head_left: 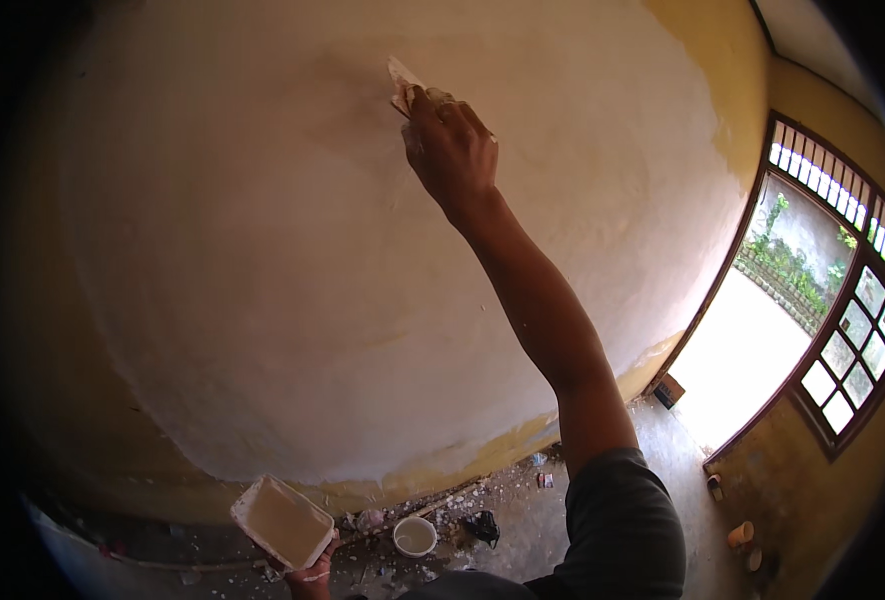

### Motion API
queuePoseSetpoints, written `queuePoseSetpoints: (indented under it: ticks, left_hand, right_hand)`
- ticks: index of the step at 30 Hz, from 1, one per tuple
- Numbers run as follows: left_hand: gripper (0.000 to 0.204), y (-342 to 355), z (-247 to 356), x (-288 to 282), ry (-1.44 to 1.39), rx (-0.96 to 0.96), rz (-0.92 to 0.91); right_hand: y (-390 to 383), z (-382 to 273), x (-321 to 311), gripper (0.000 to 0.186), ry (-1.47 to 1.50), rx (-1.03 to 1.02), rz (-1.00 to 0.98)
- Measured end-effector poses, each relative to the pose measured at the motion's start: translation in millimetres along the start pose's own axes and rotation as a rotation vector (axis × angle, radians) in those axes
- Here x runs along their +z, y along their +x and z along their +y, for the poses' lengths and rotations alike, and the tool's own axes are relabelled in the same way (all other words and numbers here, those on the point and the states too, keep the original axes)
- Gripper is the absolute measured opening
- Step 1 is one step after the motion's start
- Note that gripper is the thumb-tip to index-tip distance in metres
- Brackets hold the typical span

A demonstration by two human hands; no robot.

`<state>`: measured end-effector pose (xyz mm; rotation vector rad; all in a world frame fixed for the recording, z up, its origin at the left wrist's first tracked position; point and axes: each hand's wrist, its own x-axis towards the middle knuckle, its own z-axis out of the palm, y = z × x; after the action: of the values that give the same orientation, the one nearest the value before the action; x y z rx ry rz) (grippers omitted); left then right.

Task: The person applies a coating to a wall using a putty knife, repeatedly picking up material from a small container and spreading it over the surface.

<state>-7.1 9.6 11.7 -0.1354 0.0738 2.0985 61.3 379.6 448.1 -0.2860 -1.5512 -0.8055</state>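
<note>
Right grip (pixel 455 145) holding scraper (pixel 402 75) at wall (pixel 263 220), left grip (pixel 313 577) holding tray (pixel 303 499)

Daylight floods in from the right through the doorway (pixel 775 290), and the ground outside (pixel 741 345) burns out to pure white! The plastered wall (pixel 263 250) glows pinkish nearby, sinking into murk leftward. The right hand (pixel 458 150) sits dark against it. Fisheye bowing the door frame (pixel 709 306), black corners crowding in, tiny floor debris (pixel 453 510) looking soft.
</note>
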Motion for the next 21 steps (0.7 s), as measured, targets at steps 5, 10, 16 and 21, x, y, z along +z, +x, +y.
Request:
queuePoseSetpoints:
  ticks: [5,10,16,21]
  left_hand:
    - [0.064,1,-7,3,-0.018,-0.013,0.007]
    - [0.064,-6,2,10,0.036,0.030,-0.001]
    - [0.068,-1,-4,-3,0.048,-0.002,-0.028]
    - [0.070,-6,7,-14,0.083,0.028,-0.050]
  right_hand:
    - [-41,67,14,0.038,-0.059,-0.135,0.048]
    - [-114,52,-49,0.034,0.149,0.230,-0.321]
    - [-22,117,-47,0.034,0.068,1.012,-0.184]
    - [18,52,-12,0.030,-0.011,0.739,-0.238]
